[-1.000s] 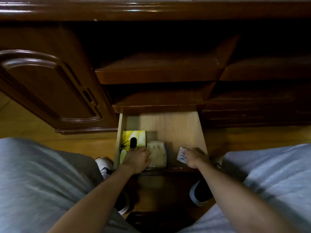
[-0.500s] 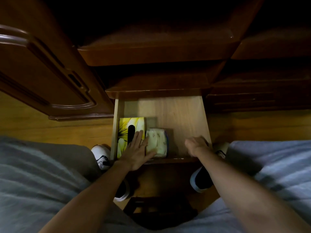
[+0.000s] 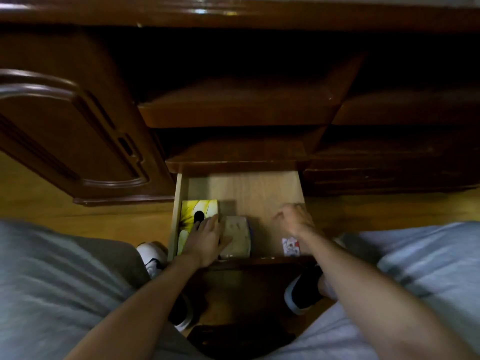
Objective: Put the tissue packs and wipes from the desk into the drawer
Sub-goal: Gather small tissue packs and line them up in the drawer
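Head view looks steeply down past the person's grey-clad knees into an open drawer (image 3: 259, 188) pulled out from the bottom of a dark wooden desk (image 3: 233, 16). Its pale wood floor is bare toward the back.

Three of the task's things lie in the drawer's front half. A yellow tissue box (image 3: 191, 211) with a dark oval slot sits against the left wall. Just beside it, to the right, lies a pale wipes pack (image 3: 237, 235), blurred and with a blue edge on its far side. Near the front right corner lies a small tissue pack (image 3: 290, 246) with red and white print, apart from the other two.

The left hand (image 3: 205, 240) reaches in over the front edge with the forearm running up from the lower left. It lies palm down, fingers spread and extended, resting across the near part of the yellow box with the thumb side over the wipes pack; it presses flat and grasps nothing.

The right hand (image 3: 294, 220) hovers over the drawer's right side, wrist bent, fingers loosely curled and blurred. It holds nothing; the small pack lies below the wrist, clear of the fingers.

Two shoes (image 3: 152, 255) show on the wooden floor (image 3: 78, 216) either side of the drawer front.
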